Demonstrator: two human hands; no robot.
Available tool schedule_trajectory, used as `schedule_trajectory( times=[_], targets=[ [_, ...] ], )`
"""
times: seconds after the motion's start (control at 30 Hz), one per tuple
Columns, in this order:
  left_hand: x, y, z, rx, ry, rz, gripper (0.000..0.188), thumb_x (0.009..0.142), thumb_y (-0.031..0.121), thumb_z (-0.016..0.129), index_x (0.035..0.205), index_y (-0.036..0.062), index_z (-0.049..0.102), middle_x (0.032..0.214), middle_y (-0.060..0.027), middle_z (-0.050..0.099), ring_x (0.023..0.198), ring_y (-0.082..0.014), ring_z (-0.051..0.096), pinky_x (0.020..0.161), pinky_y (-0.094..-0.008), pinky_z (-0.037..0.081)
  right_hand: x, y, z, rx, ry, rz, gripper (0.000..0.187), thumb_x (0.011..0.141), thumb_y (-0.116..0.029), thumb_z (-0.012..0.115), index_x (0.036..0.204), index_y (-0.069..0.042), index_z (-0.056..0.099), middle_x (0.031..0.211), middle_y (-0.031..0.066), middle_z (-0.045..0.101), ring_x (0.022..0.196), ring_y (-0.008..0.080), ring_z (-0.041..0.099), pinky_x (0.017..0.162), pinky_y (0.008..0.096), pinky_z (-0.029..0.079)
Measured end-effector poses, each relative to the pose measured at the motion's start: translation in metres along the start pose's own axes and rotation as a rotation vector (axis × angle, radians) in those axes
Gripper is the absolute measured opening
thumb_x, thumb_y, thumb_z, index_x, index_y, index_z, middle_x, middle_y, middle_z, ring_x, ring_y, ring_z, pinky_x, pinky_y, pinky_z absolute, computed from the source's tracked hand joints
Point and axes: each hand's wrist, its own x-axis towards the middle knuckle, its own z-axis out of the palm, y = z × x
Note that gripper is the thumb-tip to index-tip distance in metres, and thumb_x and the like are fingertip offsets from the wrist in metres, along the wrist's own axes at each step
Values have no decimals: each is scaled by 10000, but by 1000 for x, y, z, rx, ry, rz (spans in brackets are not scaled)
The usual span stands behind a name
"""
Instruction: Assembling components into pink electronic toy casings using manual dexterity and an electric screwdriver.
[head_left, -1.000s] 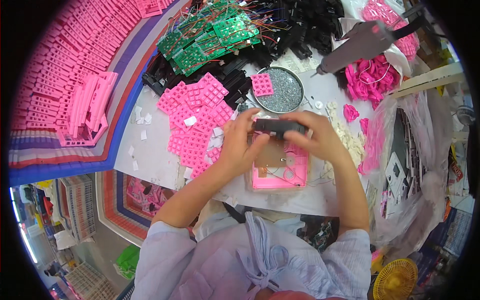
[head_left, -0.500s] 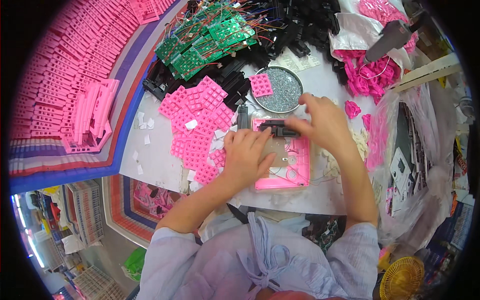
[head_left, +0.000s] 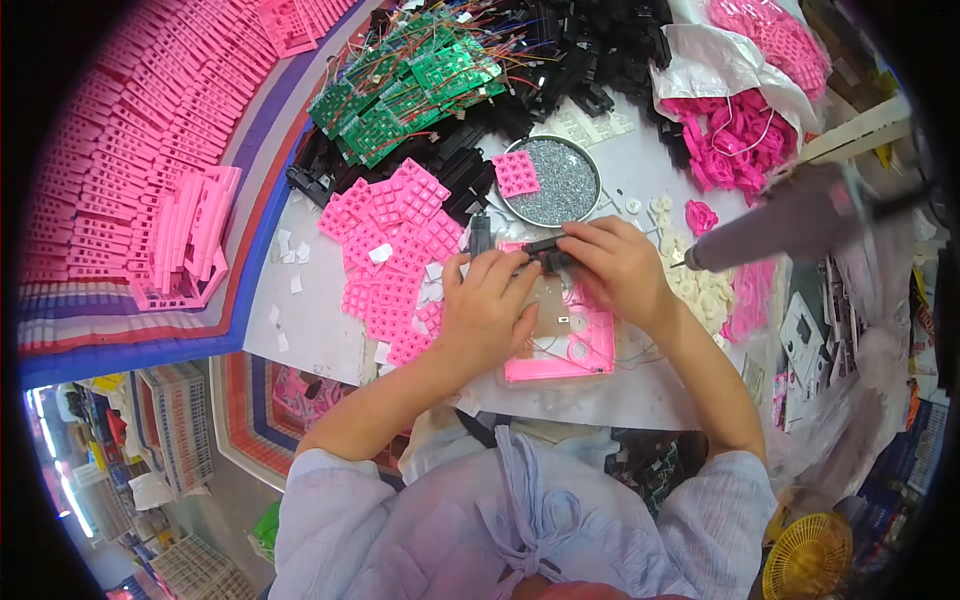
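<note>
A pink plastic casing (head_left: pixel 558 371) lies in front of me, with a brownish board and thin wires inside it. Across its far end is a black plastic part (head_left: pixel 543 247). My left hand (head_left: pixel 485 312) grips the left end of that part with bent fingers, its thumb over the casing. The fingers of my right hand (head_left: pixel 622 268) are closed on the right end; its thumb is hidden. Just beyond my left hand stands another black piece (head_left: pixel 481 234). A round dish of small metal screws (head_left: pixel 565 185) lies farther off, a pink keypad (head_left: pixel 516 174) on its rim.
Pink keypads (head_left: pixel 400 240) are heaped at left, below green circuit boards (head_left: pixel 420 90) and black parts. Right of my hand hangs a grey electric screwdriver (head_left: pixel 780 228), over cream-coloured pieces (head_left: pixel 700 295). Stacked pink casings (head_left: pixel 120 150) fill the far left; a bag of pink parts (head_left: pixel 735 140) is far right.
My right hand has come down from beside the screw dish onto the black part, which now sits tilted. The hanging screwdriver has swung down and nearer to my right hand.
</note>
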Motion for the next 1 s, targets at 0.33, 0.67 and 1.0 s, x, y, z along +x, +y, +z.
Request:
schedule_trajectory(
  times=[0.33, 0.67, 1.0],
  targets=[
    [-9, -7, 14, -156, 139, -37, 688, 762, 185, 713, 1377, 43, 439, 1355, -187, 442, 1180, -365, 457, 1045, -519, 314, -28, 23, 34, 391, 17, 168, 460, 710, -91, 783, 1149, -46, 654, 1201, 136, 675, 1002, 331, 630, 877, 432, 509],
    [7, -7, -7, -52, 19, 9, 428, 777, 209, 717, 1173, 78, 626, 1169, -78, 594, 1120, -273, 543, 987, -511, 336, 8, -1, -40, 86, -199, 226, 310, 810, -124, 751, 1118, -98, 721, 1171, 53, 695, 1161, 306, 570, 1016, 418, 457],
    [151, -62, 49, 213, -266, 141, 96, 808, 198, 669, 810, 135, 740, 874, -56, 686, 957, -243, 637, 904, -499, 390, 107, 67, -83, 714, 513, 370, 459, 942, -152, 679, 1355, -12, 534, 1096, 69, 701, 1023, 151, 662, 907, 309, 514]
  ],
)
